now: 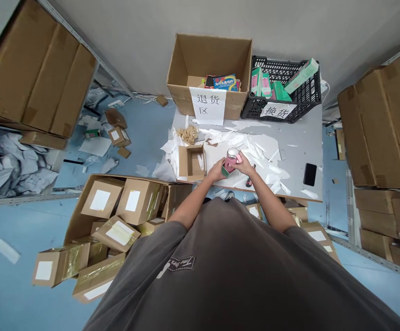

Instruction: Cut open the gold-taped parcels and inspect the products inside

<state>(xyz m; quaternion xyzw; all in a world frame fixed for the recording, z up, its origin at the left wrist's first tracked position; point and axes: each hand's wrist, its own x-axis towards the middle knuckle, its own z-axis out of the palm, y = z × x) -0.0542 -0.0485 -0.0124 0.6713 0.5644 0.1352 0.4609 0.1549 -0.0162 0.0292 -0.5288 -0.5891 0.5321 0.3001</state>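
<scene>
Over the front of the table, my right hand (243, 164) is closed round a pink cup (231, 162) with a silver lid and a pink side handle. My left hand (216, 171) grips a small green box (225, 172) at the base of the cup. Whether the cup is partly inside the box cannot be made out. Left of my hands stands an open small cardboard box (192, 162) with a bit of white material inside. A red-and-black tool (250, 176), perhaps a cutter, lies by my right forearm.
White paper scraps (255, 149) litter the table (301, 138). A phone (310, 174) lies at right. Behind are a large labelled carton (179, 102) with books and a black crate (246, 110) with green-and-pink boxes. Parcels (132, 201) fill a carton front left. Shelves flank both sides.
</scene>
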